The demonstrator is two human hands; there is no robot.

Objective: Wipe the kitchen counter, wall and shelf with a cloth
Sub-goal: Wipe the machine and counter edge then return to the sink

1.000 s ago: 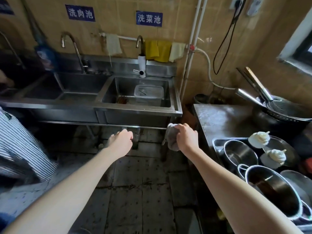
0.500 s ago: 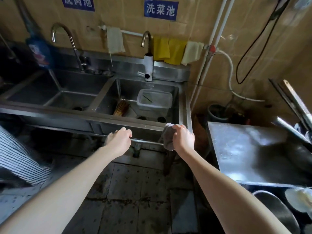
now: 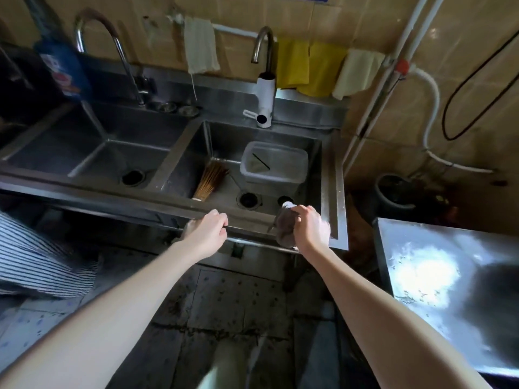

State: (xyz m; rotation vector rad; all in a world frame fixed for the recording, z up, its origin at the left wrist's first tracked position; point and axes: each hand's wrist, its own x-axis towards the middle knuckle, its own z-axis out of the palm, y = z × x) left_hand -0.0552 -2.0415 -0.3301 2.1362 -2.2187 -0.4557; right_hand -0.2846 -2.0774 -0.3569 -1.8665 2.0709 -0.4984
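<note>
- We find the right hand (image 3: 310,230) closed around a bunched grey cloth (image 3: 284,224), held at the front rim of the sink (image 3: 335,192), near its right corner.
- The left hand (image 3: 206,230) is curled into a loose fist at the same front rim, well to the left of the cloth; it holds nothing we can see, and whether it grips the rim or merely rests there we cannot tell.
- Just beyond the right hand lie two drain holes; further ahead sits a tub (image 3: 273,164), and a brush (image 3: 209,179) lies ahead of the left hand.
- We judge the step in hand to be rinsing the cloth or wiping the rim; which one the view does not settle.
- Recommendation: open the cloth out flat under the palm before wiping, since a bunched wad touches little surface.
- Work along the rim in one direction, from the right corner toward the left hand, and press evenly.
- If rinsing, carry the cloth forward under the tap (image 3: 264,77) and wring it over the basin, not over the floor.
- The counter (image 3: 421,265), to the right of the right hand, shows specks and remains to be wiped.
- Risk: the tub and brush may be knocked if the hand reaches forward carelessly.
</note>
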